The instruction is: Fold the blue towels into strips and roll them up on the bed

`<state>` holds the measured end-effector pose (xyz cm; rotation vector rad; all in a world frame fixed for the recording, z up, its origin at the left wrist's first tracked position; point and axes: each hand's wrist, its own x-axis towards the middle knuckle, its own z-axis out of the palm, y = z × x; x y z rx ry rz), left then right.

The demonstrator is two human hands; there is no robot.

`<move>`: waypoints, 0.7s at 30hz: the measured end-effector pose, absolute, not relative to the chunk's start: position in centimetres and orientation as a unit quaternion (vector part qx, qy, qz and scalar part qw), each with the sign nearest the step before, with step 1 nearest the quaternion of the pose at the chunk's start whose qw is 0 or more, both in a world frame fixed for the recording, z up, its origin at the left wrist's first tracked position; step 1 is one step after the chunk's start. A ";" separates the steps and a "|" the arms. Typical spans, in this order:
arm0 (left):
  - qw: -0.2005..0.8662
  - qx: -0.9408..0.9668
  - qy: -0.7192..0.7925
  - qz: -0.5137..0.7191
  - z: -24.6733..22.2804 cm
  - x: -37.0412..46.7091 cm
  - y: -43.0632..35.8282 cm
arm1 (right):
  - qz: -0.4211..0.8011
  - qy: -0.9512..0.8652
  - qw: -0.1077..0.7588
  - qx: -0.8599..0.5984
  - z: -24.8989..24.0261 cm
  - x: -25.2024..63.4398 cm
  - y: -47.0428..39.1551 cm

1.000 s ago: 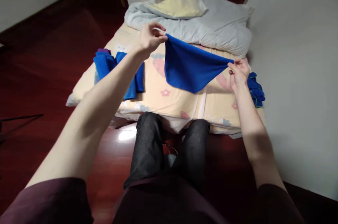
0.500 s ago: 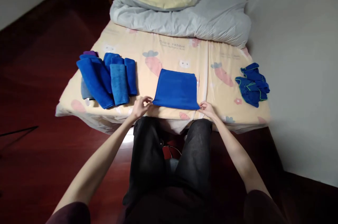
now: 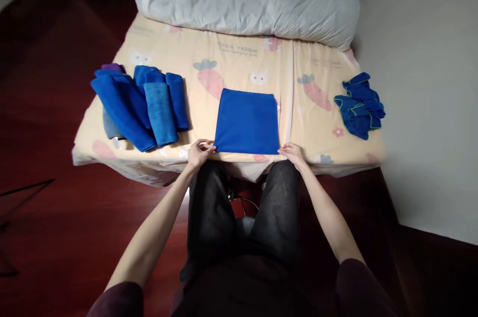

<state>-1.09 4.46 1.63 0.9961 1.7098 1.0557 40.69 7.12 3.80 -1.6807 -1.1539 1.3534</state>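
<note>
Cloth [image 3: 246,122] lies flat on the bed [image 3: 309,130], near corners pinched by your left hand [image 3: 199,152] and right hand [image 3: 293,154], held apart; rolled towels [image 3: 160,113] at left.

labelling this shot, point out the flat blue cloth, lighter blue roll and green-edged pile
Flat blue cloth [image 3: 247,122], head view: middle of its upper face
Lighter blue roll [image 3: 161,114], head view: middle of its length
Green-edged pile [image 3: 358,110], head view: its middle folds

Cloth [image 3: 246,122] on bed [image 3: 239,69], quilt [image 3: 246,12] behind
</note>
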 end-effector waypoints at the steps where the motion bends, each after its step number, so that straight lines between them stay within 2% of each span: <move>1: 0.442 0.396 0.689 0.417 1.8 -1.2 4.1 | 0.527 -0.441 0.326 -0.649 4.0 40.8 7.0; 5: 0.470 0.387 0.688 0.395 2.2 -1.3 3.2 | 0.536 -0.441 0.277 -0.665 4.9 40.6 6.7; 11: 0.478 0.369 0.690 0.399 3.4 -0.9 2.5 | 0.531 -0.463 0.256 -0.662 5.9 40.5 6.6; 21: 0.541 0.352 0.691 0.326 3.8 -1.9 -0.7 | 0.545 -0.501 0.154 -0.655 6.5 42.4 6.3</move>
